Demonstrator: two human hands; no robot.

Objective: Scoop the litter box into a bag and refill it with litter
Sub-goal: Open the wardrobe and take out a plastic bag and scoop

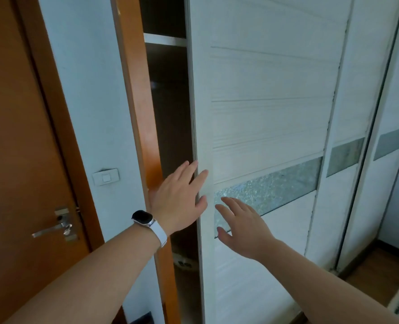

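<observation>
Nearest, two bare forearms stretched forward, on the left wrist a watch (144, 218) with a white strap. Left hand (177, 199) opened flat, fingers straight and a little spread, laid at the left edge of the white sliding door (263, 90), holding nothing. Just to the right of it, right hand (240, 228) opened too, fingers spread before the frosted glass strip (275, 185) of the same door; touching or just off it, cannot tell. Between door edge and orange side panel (137, 90), a dark narrow gap (170, 113): low inside, a pale patterned thing (182, 263), too dark to name; high inside, a white shelf (164, 39). Place of the litter box: cannot tell. On the wall at left, a light switch (105, 177); beyond, a brown door (14, 136) with metal handle (53, 228).
</observation>
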